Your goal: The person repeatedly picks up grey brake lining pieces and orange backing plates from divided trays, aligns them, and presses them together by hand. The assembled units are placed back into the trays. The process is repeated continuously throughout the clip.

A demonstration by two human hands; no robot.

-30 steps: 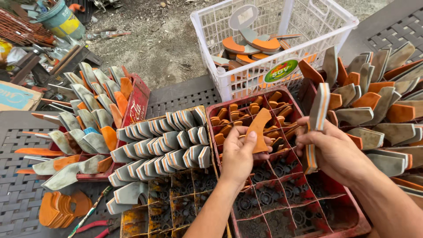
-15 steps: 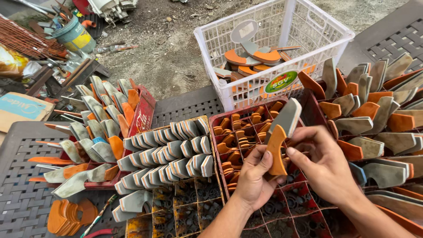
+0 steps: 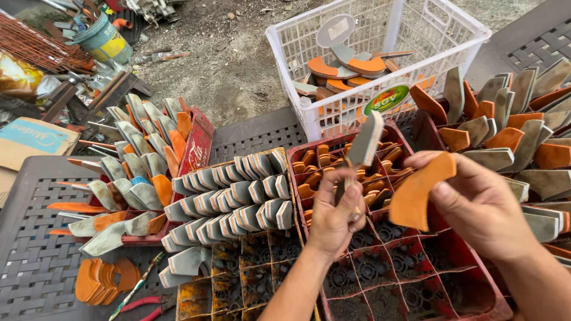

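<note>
My left hand (image 3: 334,215) grips the thin tang of a grey metal trowel blade (image 3: 365,139), holding it upright over a red compartment crate (image 3: 476,297). My right hand (image 3: 476,205) pinches a curved orange handle piece (image 3: 419,189) just to the right of the blade, apart from it. Under both hands the crate's far cells hold several small orange pieces (image 3: 324,169); its near cells show bare bottoms.
A white plastic basket (image 3: 464,27) with orange-and-grey parts stands behind. Rows of grey blades (image 3: 238,193) fill a yellow crate at centre left. More blades stand in crates at far left (image 3: 134,160) and right (image 3: 511,137). Orange pieces (image 3: 98,279) and pliers (image 3: 146,303) lie on the dark mesh table.
The blade and the orange handle were together between both hands. Now they are apart: my left hand holds the blade up and my right hand has drawn the handle to the right.
</note>
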